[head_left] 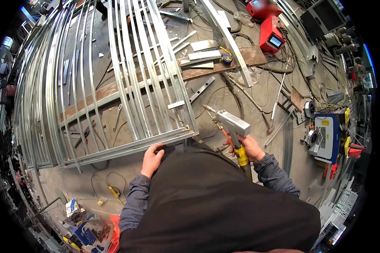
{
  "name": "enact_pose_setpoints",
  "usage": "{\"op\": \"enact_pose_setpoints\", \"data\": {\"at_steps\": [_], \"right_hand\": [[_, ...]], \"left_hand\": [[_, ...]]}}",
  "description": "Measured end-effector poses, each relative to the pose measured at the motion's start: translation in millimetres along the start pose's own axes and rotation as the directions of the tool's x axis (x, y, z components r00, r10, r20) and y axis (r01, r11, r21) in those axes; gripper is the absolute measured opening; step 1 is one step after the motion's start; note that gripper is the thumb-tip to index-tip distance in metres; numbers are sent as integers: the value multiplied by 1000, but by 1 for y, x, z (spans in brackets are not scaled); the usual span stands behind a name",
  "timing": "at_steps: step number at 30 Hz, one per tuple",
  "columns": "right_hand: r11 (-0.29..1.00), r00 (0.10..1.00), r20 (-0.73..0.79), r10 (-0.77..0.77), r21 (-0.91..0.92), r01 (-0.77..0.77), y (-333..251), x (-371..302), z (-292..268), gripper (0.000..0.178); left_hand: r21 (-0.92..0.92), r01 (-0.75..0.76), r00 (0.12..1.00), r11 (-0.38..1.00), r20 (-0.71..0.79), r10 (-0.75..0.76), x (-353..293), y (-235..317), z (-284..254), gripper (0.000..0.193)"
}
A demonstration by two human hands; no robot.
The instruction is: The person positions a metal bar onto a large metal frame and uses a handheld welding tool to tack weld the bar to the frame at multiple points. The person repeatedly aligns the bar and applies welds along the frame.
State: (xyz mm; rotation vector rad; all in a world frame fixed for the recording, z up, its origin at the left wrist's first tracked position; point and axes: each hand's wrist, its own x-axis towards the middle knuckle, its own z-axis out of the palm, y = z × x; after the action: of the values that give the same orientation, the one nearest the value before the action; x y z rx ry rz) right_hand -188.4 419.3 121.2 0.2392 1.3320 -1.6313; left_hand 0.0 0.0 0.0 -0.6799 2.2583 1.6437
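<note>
Floor shows under the frame beyond the half-curled left hand (seemingly empty), right hand gripping a welding gun pointed forward-left.

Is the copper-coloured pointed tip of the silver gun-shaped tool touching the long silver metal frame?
Apart. The head view shows grey floor between the tool's pointed tip and the nearest edge of the metal frame.

We see the grey floor; on it stands a blue-white machine and lies a cable with yellow part.
</note>
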Motion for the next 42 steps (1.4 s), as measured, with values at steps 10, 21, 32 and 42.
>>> {"op": "enact_pose_setpoints", "data": {"at_steps": [10, 21, 32, 42], "right_hand": [[996, 992, -116, 49, -75, -58, -19, 40, 6, 52], [993, 975, -222, 11, -112, -36, -42, 43, 77, 51], [912, 995, -39, -97, -403, 73, -55, 69, 111, 46], [392, 912, 196, -359, -855, 339, -171, 213, 146, 53]], "left_hand": [[240, -277, 961, 930, 40, 275, 77, 33, 17, 54], [503, -429, 868, 751, -3, 497, 76, -1, -28, 57], [674, -141, 857, 725, -284, 430, 75, -65, -72, 51], [603, -47, 818, 797, -435, 377, 81, -64, -73, 53]]}}
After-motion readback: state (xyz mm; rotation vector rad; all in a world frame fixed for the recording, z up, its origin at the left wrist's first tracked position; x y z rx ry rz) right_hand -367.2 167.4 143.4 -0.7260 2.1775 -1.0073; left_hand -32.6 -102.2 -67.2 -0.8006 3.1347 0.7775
